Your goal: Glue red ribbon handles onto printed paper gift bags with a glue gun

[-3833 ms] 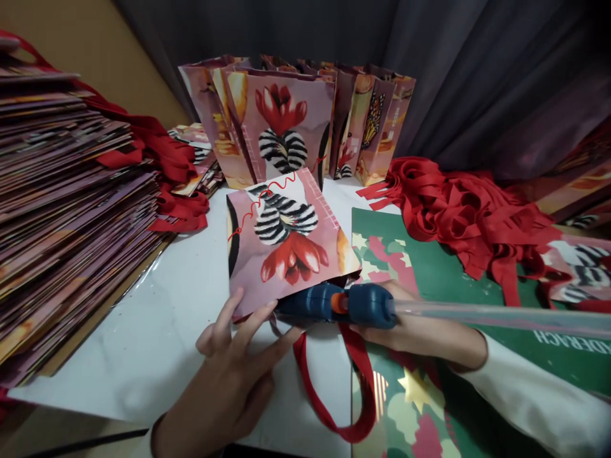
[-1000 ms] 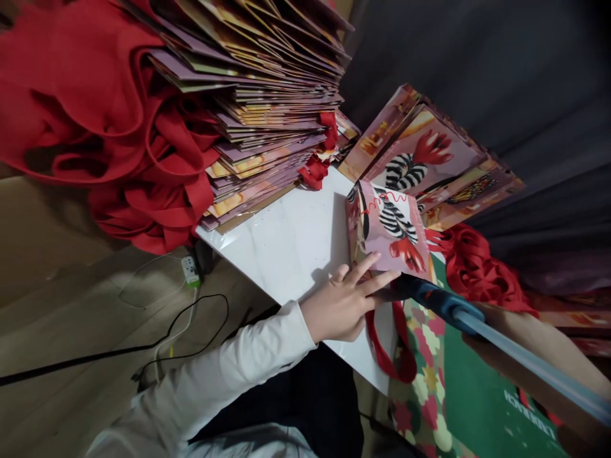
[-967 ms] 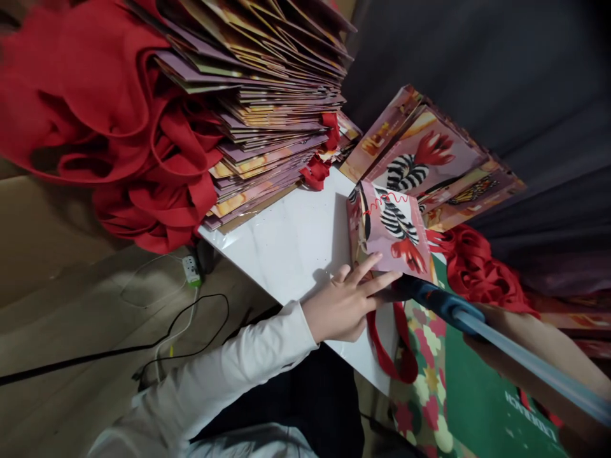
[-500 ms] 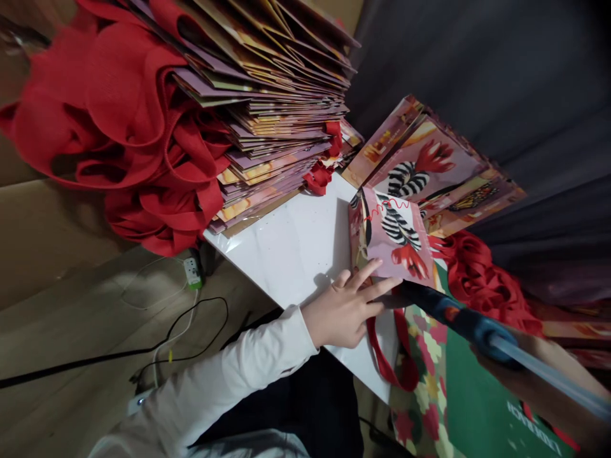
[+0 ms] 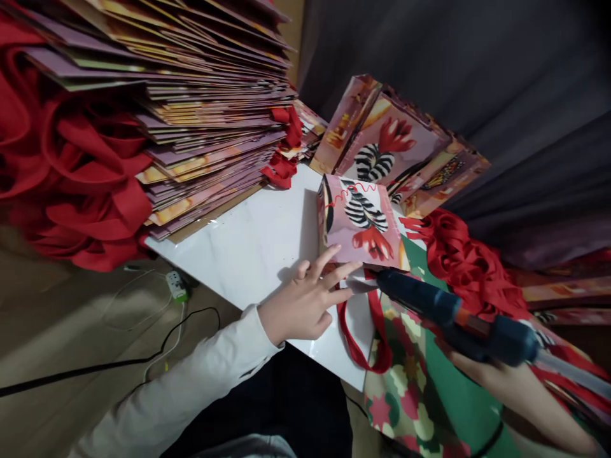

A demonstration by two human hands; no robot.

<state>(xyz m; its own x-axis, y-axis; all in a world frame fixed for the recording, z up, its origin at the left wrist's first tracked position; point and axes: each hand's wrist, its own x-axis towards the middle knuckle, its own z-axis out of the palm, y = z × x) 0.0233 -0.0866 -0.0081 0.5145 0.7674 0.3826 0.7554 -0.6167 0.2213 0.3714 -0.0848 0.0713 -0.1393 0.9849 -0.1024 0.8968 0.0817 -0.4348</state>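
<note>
1. Dark curtain point(image 5: 458, 95) hanging behind the table point(image 5: 252, 235).
2. White and green power strip point(image 5: 175, 286) below the table's edge, a white cord point(image 5: 181, 324) running from it.
3. Black cable point(image 5: 71, 376) crossing the floor point(image 5: 62, 343).
4. Tall stack of folded bags point(image 5: 214, 114), red ribbons point(image 5: 90, 197) bunched beside it.

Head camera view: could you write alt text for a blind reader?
A person's left hand touches a pink patterned bag on a white table; the right hand holds a blue glue gun near it. Stacked bags rise at picture left.
</note>
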